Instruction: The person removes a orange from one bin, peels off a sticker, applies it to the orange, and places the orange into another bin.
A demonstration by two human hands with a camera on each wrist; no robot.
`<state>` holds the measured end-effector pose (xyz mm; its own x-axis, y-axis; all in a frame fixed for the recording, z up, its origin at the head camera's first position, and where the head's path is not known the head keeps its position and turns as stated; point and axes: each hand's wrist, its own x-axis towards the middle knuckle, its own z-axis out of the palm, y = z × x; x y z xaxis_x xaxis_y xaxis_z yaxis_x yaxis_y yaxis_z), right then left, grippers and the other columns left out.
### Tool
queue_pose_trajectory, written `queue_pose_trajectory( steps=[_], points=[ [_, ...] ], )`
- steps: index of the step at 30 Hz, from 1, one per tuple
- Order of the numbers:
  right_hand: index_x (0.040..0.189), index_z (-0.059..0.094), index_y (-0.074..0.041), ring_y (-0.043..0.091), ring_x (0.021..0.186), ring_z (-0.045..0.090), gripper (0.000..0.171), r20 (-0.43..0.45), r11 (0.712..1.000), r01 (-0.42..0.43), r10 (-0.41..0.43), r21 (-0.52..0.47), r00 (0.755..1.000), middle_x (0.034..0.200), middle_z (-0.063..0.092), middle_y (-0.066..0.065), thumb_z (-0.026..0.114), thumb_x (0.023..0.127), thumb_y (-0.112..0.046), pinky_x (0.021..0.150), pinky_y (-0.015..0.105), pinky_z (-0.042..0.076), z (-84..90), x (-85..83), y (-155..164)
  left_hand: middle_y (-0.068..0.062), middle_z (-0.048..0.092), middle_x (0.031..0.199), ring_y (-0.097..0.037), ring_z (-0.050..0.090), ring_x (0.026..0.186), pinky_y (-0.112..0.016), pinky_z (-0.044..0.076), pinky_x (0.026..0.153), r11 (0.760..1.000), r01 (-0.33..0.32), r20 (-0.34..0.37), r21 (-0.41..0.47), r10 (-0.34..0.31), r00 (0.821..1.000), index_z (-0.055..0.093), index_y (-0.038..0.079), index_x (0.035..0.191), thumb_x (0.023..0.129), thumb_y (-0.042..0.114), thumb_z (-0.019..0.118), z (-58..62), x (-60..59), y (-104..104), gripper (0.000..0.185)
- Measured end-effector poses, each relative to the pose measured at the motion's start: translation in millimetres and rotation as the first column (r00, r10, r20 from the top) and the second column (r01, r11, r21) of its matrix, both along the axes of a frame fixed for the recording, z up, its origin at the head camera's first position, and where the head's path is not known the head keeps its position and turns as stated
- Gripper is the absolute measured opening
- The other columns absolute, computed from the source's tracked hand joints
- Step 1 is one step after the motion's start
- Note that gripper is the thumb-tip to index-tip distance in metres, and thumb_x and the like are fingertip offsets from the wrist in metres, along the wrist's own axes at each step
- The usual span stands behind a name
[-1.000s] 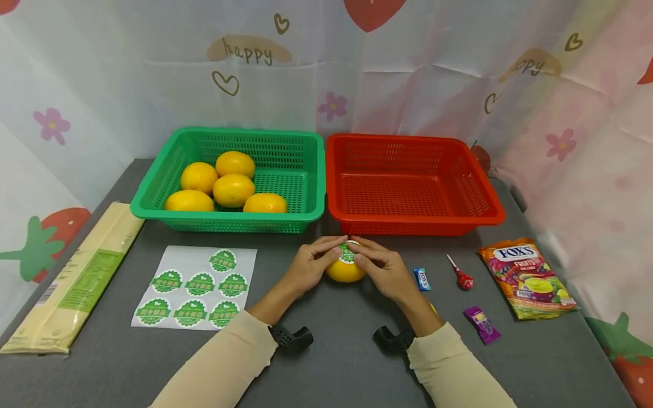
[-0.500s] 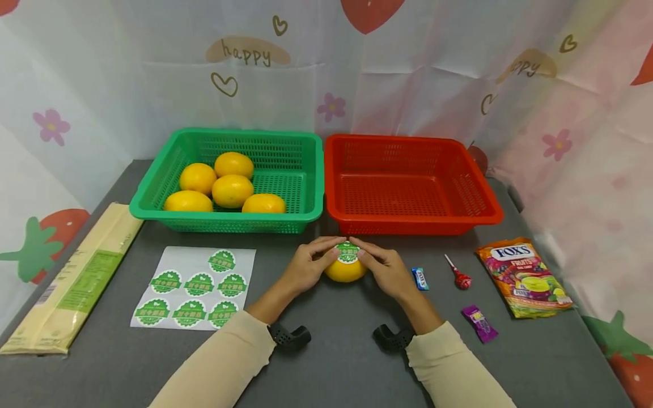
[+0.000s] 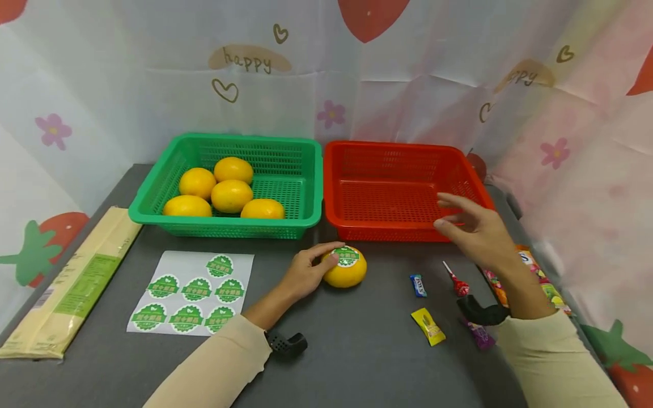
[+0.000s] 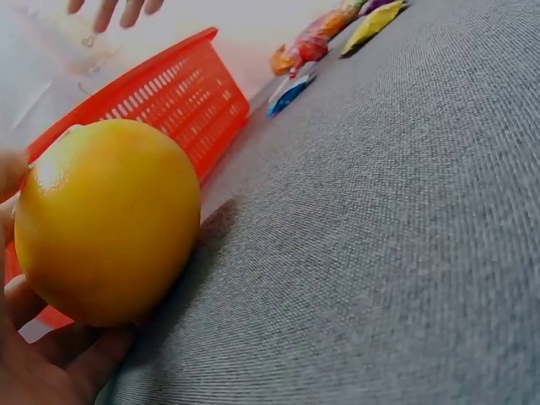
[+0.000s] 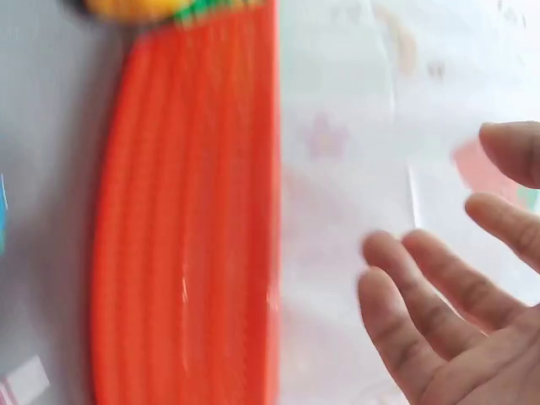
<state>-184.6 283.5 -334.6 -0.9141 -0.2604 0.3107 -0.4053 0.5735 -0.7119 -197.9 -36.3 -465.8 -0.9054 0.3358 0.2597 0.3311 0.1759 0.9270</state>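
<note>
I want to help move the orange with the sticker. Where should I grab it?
Take the orange around its round middle, reaching from the right side, which is bare. The left hand covers its left side, and the green sticker sits on top, so probably keep fingers off that.

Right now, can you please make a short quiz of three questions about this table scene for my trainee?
1. True or false: the labelled orange lies inside the red basket.
2. How many oranges lie in the green basket?
3. Which of the hands touches the labelled orange? A: left hand. B: right hand. C: both.

Key:
1. False; it lies on the grey table, in front of the two baskets.
2. Five.
3. A; the right hand hovers open near the red basket's front right corner and holds nothing.
</note>
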Motion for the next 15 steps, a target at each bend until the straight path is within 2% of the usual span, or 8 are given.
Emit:
queue_pose_trajectory(
  steps=[3,5,8,10,12,15],
  points=[
    [0.142,0.050,-0.014,0.033,0.109,0.051,0.053,-0.018,0.991,0.120,-0.119,0.056,0.993,0.139,0.047,0.012,0.067,0.093,-0.023,0.081,0.028,0.045,12.1,-7.1,26.4,-0.002,0.062,0.122,-0.019,0.056,0.098,-0.037,0.047,0.085,0.997,-0.015,0.015,-0.081,0.016,1.000,0.063,0.017,0.130,0.090,0.027,0.070,3.0,1.0,-1.3,0.041],
    [0.142,0.050,-0.011,0.038,0.118,0.043,0.055,-0.014,0.982,0.164,-0.163,0.096,0.986,0.145,0.040,0.014,0.067,0.092,-0.026,0.089,0.042,0.041,14.4,-14.1,41.4,-0.002,0.062,0.118,-0.019,0.056,0.096,-0.036,0.048,0.083,0.991,-0.013,0.024,-0.135,0.017,1.000,0.062,0.020,0.130,0.086,0.030,0.074,5.6,1.4,-2.4,0.047],
    [0.140,0.050,-0.004,0.043,0.130,0.031,0.057,-0.010,0.976,0.170,-0.170,0.134,0.985,0.150,0.031,0.016,0.069,0.091,-0.026,0.096,0.062,0.032,10.5,-26.5,59.0,-0.001,0.063,0.112,-0.019,0.057,0.094,-0.036,0.048,0.081,0.980,-0.003,0.037,-0.200,0.010,0.999,0.060,0.022,0.130,0.082,0.032,0.078,10.0,0.8,-4.1,0.052],
    [0.138,0.050,0.002,0.045,0.135,0.024,0.057,-0.016,0.976,0.152,-0.151,0.154,0.988,0.151,0.029,0.019,0.069,0.090,-0.024,0.099,0.069,0.023,4.6,-34.5,68.1,-0.001,0.063,0.110,-0.019,0.057,0.094,-0.036,0.048,0.082,0.974,0.009,0.034,-0.227,-0.001,0.999,0.060,0.023,0.128,0.080,0.033,0.080,12.9,-0.7,-4.8,0.053],
    [0.136,0.050,0.005,0.047,0.136,0.021,0.058,0.000,0.972,0.146,-0.149,0.184,0.989,0.152,0.026,0.021,0.070,0.090,-0.025,0.099,0.071,0.021,-1.7,-39.9,75.9,0.000,0.063,0.110,-0.019,0.057,0.094,-0.036,0.048,0.082,0.967,0.026,0.033,-0.253,-0.018,0.999,0.059,0.024,0.126,0.078,0.034,0.081,15.4,-2.7,-4.9,0.054],
    [0.138,0.047,0.006,0.051,0.136,0.017,0.064,0.071,0.959,0.147,-0.168,0.242,0.983,0.154,0.020,0.023,0.068,0.090,-0.032,0.097,0.073,0.019,-9.4,-44.3,85.9,0.001,0.062,0.110,-0.019,0.057,0.095,-0.036,0.048,0.083,0.960,0.061,0.032,-0.275,-0.054,0.998,0.058,0.023,0.124,0.077,0.033,0.083,18.5,-5.1,-4.0,0.054]
  ],
)
